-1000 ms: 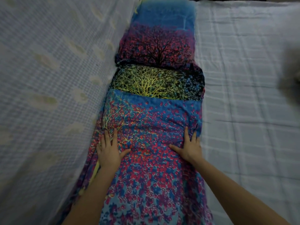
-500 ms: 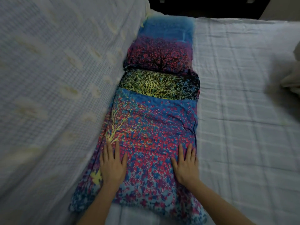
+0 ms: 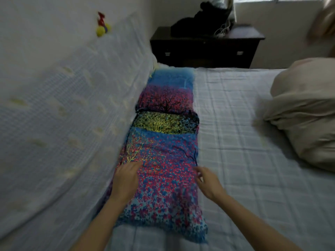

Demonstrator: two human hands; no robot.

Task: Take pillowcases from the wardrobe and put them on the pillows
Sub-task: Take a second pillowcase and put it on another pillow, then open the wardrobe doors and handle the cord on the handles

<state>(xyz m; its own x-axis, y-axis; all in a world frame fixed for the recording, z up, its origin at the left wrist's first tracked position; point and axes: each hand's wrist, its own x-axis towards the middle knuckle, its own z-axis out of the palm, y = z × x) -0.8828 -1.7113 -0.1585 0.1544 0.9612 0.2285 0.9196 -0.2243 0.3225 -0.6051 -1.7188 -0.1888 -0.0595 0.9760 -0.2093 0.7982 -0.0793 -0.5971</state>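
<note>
The left hand [image 3: 126,180] lies flat and open, palm down on the near pillowcase [image 3: 163,171], close to the bed's wall-side edge. The right hand [image 3: 208,182] hovers just above the cloth's right border, fingers loosely spread and gripping nothing. That bright tree-print pillowcase runs in a strip along the left edge of the bed [image 3: 244,142]; a second printed pillow [image 3: 168,91] sits beyond it toward the far corner, by the dark nightstand [image 3: 204,46]. Over at the right edge a bare beige pillow [image 3: 308,113] looks uncovered. The job here seems to be smoothing. Best way: keep one palm anchoring, sweep the other outward toward the open end, chase wrinkles off the edge, don't drag the whole pillow sideways.
</note>
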